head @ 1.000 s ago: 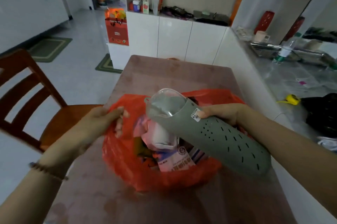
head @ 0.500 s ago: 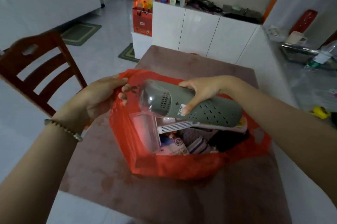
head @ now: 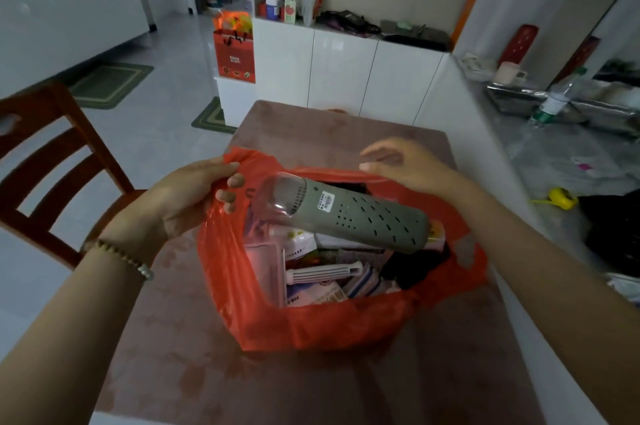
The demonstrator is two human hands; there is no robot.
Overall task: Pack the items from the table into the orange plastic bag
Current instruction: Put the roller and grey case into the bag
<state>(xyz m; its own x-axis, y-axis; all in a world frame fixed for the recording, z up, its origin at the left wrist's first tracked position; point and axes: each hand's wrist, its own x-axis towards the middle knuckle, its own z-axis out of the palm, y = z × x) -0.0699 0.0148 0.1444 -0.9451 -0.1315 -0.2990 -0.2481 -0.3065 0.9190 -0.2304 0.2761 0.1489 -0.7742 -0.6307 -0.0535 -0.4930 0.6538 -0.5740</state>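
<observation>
Grey case seemingly hides bag contents.

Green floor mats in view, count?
2. One green floor mat lies on the tiles at left, beyond the wooden chair; the second mat lies beside the low white stand bearing the red gift bag. Others may be hidden behind furniture.

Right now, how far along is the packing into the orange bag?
Nearly done, it seems. Done: the orange bag holds packets and a white ribbed tool, and the grey perforated case lies across the top of them. In hand: the left hand grips the bag's left rim; the right hand hovers open above the far rim, holding nothing. Left: probably settling the case lower and closing the bag.
</observation>
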